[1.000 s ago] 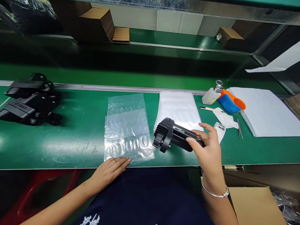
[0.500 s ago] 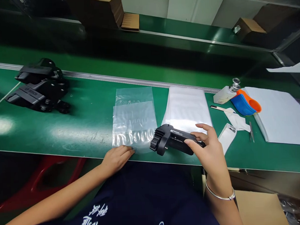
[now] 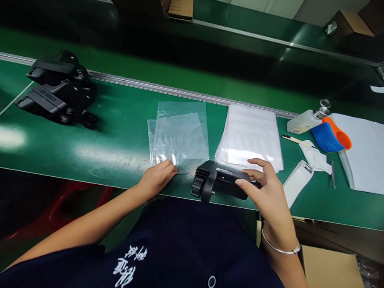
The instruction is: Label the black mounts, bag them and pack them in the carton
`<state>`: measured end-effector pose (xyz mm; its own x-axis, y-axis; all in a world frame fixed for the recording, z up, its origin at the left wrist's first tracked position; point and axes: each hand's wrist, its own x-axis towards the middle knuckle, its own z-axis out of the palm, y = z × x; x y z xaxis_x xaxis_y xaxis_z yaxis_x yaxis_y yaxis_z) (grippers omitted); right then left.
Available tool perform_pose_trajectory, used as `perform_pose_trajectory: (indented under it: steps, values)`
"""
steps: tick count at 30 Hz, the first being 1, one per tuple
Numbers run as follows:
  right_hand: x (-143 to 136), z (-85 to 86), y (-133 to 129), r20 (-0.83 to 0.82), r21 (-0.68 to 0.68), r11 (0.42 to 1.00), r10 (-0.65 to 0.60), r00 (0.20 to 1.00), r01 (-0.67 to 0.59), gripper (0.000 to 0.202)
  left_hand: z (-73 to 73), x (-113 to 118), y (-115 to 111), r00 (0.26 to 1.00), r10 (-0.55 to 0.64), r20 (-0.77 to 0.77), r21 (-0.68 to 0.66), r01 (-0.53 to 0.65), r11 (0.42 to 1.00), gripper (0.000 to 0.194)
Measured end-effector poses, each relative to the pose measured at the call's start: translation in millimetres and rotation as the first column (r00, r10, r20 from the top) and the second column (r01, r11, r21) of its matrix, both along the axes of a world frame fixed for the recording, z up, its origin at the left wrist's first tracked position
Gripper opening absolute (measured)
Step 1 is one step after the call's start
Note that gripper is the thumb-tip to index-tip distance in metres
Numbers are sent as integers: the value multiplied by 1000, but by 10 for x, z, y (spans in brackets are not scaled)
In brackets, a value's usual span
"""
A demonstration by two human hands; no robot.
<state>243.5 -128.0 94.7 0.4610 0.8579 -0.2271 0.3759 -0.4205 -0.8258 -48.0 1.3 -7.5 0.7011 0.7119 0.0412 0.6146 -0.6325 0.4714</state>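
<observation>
My right hand (image 3: 265, 189) grips a black finned device (image 3: 226, 180) between thumb and fingers, tilted just above the table's front edge. Its ribbed end points left, toward my other hand. Lower left of centre, my left hand (image 3: 160, 176) is closed on the near edge of a clear plastic bag (image 3: 179, 134). That bag lies askew over another clear bag (image 3: 195, 108), whose far part shows behind it. Just beyond the device rests a thick stack of clear bags (image 3: 253, 133).
Two black devices (image 3: 58, 98) lie at the left. On the right are a pump bottle (image 3: 307, 120), a blue and orange holder (image 3: 330, 137), a thin knife (image 3: 294, 139), a white cloth (image 3: 317, 158), tweezers (image 3: 333, 174), a white packet (image 3: 298, 182) and white sheets (image 3: 368, 154).
My left hand has closed on the top bag's near edge and turned the bag askew over the one beneath. The black device remains in my right hand. The whole view has shifted slightly.
</observation>
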Motion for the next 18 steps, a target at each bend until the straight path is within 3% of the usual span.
perform_pose_trajectory:
  steps: [2,3,5,6,7,8,10,11,13,15,18]
  values:
    - [24,-28,3,-26,22,1000,1,1000,0,58,27,35,100,997,82,11,-200,-78,977,26]
    - [44,-60,4,-55,48,999,2,998,1,58,49,49,167,992,119,29,-340,-102,935,25]
    - [95,-161,6,-151,140,990,18,988,4,58,117,71,320,983,169,77,-618,-86,781,27]
    - [122,-227,7,-215,200,980,39,976,5,59,162,82,394,977,188,100,-707,-63,704,29]
    - [146,-299,9,-278,265,964,67,958,9,60,213,96,457,970,210,119,-746,-52,664,32]
    - [166,-372,12,-328,323,946,94,940,18,62,264,116,503,960,245,134,-733,-70,677,33]
    - [189,-507,18,-368,397,917,119,922,39,69,346,180,539,934,319,163,-573,-174,801,32]
    - [191,-563,20,-358,409,911,107,927,53,71,369,224,534,933,313,177,-462,-203,864,31]
    - [187,-647,19,-308,395,916,60,950,71,71,373,322,508,967,193,165,-295,-139,945,28]
    - [182,-697,12,-235,365,929,27,972,62,66,341,412,498,987,95,127,-242,-62,968,26]
    - [183,-723,3,-42,332,943,27,999,-11,64,291,500,526,985,138,104,-246,-109,963,28]
